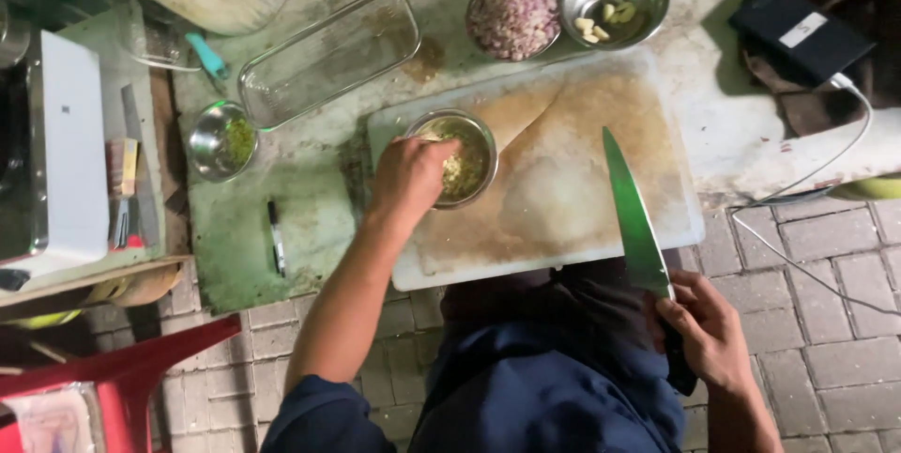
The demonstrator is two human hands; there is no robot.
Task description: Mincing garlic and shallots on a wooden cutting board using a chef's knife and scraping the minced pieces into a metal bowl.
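Small steel bowl (457, 158) of chopped yellowish bits, upright on the cutting board's (563, 199) left part; long knife (634, 218) raised over the board's right edge.

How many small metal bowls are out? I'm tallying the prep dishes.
4: one under the left hand on the cutting board, one left of the glass dish, two beyond the board's far edge.

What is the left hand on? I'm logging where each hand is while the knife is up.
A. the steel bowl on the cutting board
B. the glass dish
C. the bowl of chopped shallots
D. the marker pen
A: the left hand grips the rim of the steel bowl, which sits on the cutting board.
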